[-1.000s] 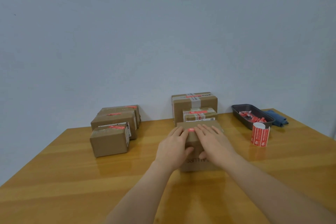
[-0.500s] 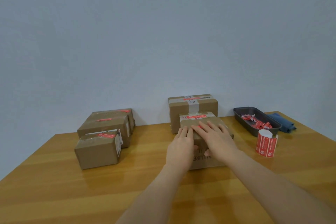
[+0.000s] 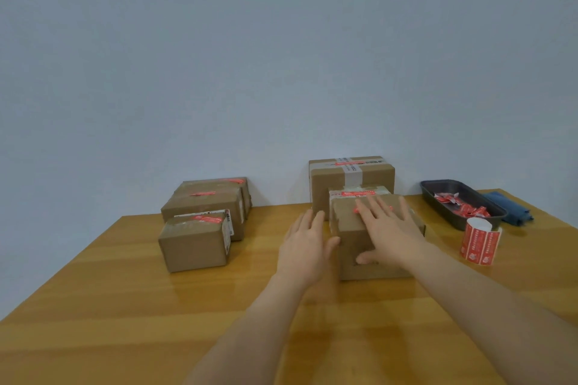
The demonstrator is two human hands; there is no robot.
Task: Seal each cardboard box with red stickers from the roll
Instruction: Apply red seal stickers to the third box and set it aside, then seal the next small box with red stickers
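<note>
On the wooden table (image 3: 125, 291), the brown cardboard box (image 3: 369, 247) at centre bears a red sticker (image 3: 359, 210) under the flat right hand (image 3: 387, 231), left hand (image 3: 305, 244) open beside it; visible boxes appear stickered, red-and-white sticker roll (image 3: 480, 244) standing right.

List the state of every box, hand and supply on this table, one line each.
Near box: closed, red sticker on top.
Right hand: flat on the near box's top, fingers straight.
Left hand: open, at the box's left side.
Sticker roll: upright, loose end curling.
Black tray: holds red scraps.
Left boxes: closed, red-stickered.
Back box: taped shut.
Blue cloth: folded behind the tray.
</note>
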